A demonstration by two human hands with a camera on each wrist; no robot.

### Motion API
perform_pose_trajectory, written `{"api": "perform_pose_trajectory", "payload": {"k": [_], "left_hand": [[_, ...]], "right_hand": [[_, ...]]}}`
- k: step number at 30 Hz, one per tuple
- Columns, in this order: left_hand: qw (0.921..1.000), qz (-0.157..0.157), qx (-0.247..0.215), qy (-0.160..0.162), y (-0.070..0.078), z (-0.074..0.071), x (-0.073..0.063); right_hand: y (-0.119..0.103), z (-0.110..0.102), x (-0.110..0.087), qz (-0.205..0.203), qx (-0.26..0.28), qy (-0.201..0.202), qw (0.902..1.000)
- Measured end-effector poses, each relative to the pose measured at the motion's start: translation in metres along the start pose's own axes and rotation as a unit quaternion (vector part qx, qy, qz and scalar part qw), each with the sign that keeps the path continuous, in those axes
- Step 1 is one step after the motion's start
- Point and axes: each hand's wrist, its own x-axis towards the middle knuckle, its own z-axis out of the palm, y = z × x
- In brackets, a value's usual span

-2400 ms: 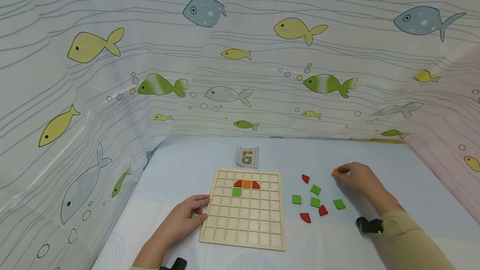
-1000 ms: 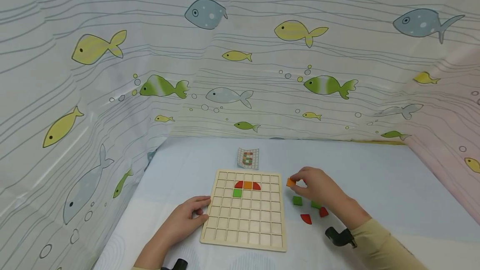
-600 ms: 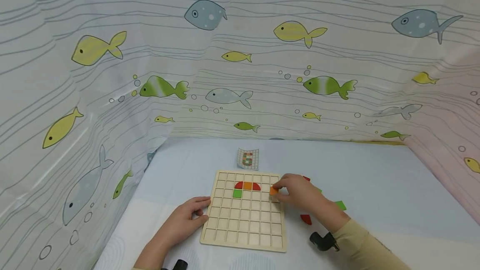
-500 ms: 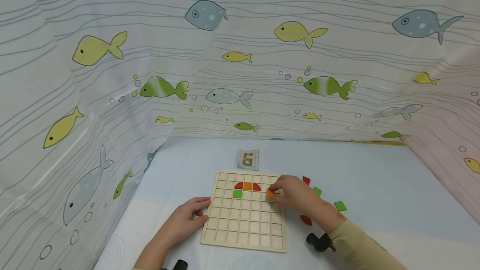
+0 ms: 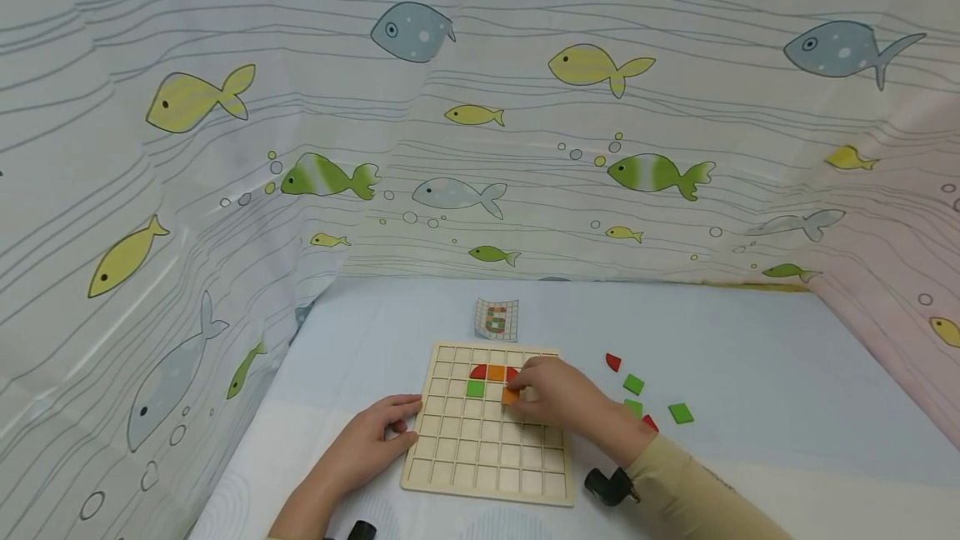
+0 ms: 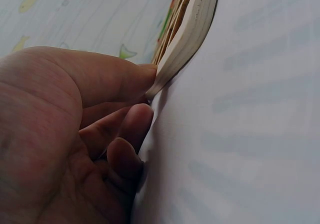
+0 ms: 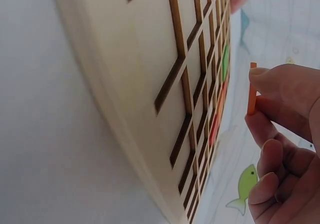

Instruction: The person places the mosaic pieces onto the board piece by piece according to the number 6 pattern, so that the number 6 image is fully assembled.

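Observation:
A wooden grid board (image 5: 484,469) lies on the table. My right hand (image 5: 564,397) is over its upper right part, pinching an orange square tile (image 7: 252,89) between thumb and fingers; the right wrist view shows the tile edge-on, apart from the grid. Set in the board are a red quarter-round tile (image 5: 478,372), an orange square (image 5: 496,372), a second red quarter-round partly hidden by my fingers, and a green square (image 5: 475,388) below the first red one. My left hand (image 5: 366,440) rests at the board's left edge, thumb (image 6: 122,76) and forefinger touching its side.
Right of the board lie loose tiles: a red quarter-round (image 5: 613,362), green squares (image 5: 681,413) and a red piece (image 5: 649,422) partly behind my right arm. A small card with a coloured grid pattern (image 5: 496,319) lies beyond the board. A fish-print curtain (image 5: 525,190) surrounds the table.
My right hand has carried the orange tile leftward from the table's right side, past the loose tiles, to over the board. The left hand has stayed at the board's edge.

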Motion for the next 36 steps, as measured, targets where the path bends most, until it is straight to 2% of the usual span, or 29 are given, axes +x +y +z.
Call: {"api": "perform_pose_trajectory", "payload": {"k": [7,14,24,36], "left_hand": [[1.0000,0.000,0.005,0.002,0.000,-0.001,0.000],[1.0000,-0.008,0.004,-0.002,0.000,0.000,0.000],[1.0000,-0.005,0.003,-0.002,0.001,-0.001,0.000],[1.0000,-0.001,0.007,-0.005,0.000,-0.001,0.000]], "right_hand": [[-0.014,0.008,0.012,-0.016,-0.018,-0.008,0.9997],[-0.026,0.016,0.021,-0.047,-0.008,-0.008,0.9988],[-0.032,0.028,0.030,-0.030,-0.029,-0.034,0.9986],[-0.038,0.031,0.034,-0.039,-0.065,-0.040,0.9963]]}}
